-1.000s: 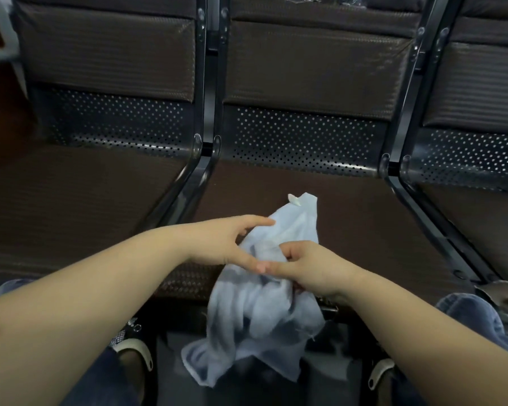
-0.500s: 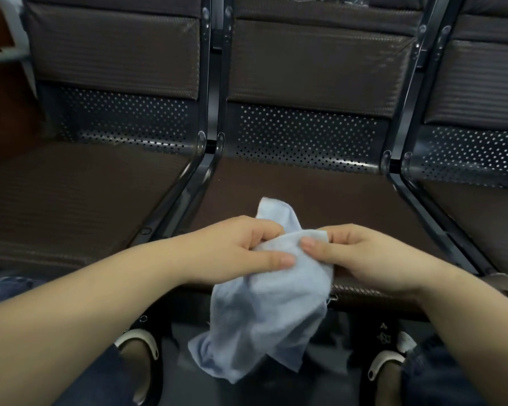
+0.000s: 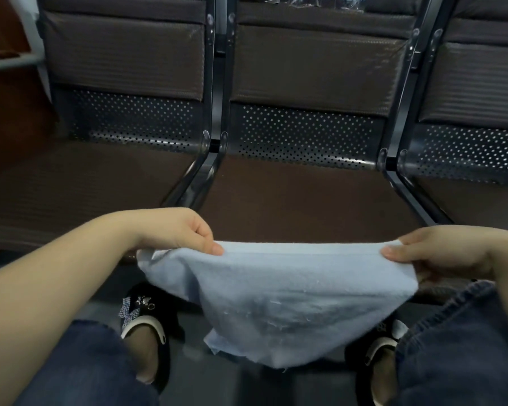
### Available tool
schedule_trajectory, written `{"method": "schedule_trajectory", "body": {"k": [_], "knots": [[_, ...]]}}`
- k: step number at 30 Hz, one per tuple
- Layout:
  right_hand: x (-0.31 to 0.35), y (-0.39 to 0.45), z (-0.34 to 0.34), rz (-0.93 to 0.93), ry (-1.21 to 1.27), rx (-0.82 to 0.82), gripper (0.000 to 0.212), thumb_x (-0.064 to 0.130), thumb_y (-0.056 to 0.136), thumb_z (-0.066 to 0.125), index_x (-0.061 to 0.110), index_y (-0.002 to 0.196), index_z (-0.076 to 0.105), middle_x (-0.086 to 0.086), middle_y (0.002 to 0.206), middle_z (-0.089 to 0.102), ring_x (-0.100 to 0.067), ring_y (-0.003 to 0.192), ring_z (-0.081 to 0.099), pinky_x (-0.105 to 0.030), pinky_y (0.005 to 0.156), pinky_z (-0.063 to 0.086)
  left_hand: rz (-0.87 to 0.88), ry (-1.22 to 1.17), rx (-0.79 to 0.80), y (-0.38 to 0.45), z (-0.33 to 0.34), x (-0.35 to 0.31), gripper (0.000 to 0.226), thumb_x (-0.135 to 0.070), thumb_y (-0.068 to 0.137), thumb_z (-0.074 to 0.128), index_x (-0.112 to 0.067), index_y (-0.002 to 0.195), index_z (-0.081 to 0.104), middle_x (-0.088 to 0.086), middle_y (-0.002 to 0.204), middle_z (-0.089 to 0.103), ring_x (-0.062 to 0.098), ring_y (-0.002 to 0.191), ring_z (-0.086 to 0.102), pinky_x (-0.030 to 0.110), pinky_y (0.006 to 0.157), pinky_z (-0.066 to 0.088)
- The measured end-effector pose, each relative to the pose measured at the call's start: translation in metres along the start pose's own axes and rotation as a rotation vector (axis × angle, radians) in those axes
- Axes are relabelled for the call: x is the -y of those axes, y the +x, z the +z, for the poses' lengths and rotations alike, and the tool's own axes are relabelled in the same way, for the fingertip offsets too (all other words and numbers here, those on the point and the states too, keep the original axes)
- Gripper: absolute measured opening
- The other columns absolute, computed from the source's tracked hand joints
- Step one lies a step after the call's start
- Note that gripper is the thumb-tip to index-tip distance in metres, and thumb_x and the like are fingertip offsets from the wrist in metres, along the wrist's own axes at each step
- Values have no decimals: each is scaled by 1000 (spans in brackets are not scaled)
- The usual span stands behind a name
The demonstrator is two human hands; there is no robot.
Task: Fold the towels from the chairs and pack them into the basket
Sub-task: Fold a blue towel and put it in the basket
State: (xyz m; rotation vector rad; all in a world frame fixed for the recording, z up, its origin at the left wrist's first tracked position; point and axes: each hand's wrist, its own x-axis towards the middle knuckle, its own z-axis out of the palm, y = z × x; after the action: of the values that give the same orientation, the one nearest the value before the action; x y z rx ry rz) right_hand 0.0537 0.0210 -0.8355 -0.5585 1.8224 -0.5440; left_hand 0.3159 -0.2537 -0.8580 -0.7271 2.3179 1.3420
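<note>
Left hand [image 3: 173, 230] and right hand [image 3: 434, 249] pinching pale blue towel [image 3: 276, 294] by its top corners, fingers curled, stretched before brown chair seat [image 3: 305, 200]

row of dark brown padded seats [image 3: 305, 200], perforated metal backs [image 3: 302, 136], black frame rails [image 3: 214, 112], dim light, possibly grey floor [image 3: 217, 382]

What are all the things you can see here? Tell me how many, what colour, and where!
towel: one, light blue, stretched between both hands, hanging in front of the middle seat
chairs: three, dark brown with black metal frames, in a row ahead
shoes: two, black with white trim, on the floor below
jeans: blue, on both legs at the bottom
left hand: pinches the towel's top left edge
right hand: pinches the top right edge
</note>
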Motion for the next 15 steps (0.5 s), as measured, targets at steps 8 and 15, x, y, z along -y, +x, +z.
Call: {"method": "schedule_trajectory", "body": {"k": [8,15], "knots": [[-20,0,-13,230,65,-158,18,19,95,52,3,92,59,-10,52,48,-17,43,45,-25,45,34,-54,-94,51,4,-13,34,75,-66,29,87,-7,73,71,6,65,57,11,57,49,17,53,39],[-13,16,-18,159,-292,-486,32,30,91,62,5,71,59,-10,61,56,-19,51,46,-25,51,35,-149,125,-373,22,-14,24,25,-40,74,76,-18,66,71,-10,48,55,13,60,49,26,58,38]]}}
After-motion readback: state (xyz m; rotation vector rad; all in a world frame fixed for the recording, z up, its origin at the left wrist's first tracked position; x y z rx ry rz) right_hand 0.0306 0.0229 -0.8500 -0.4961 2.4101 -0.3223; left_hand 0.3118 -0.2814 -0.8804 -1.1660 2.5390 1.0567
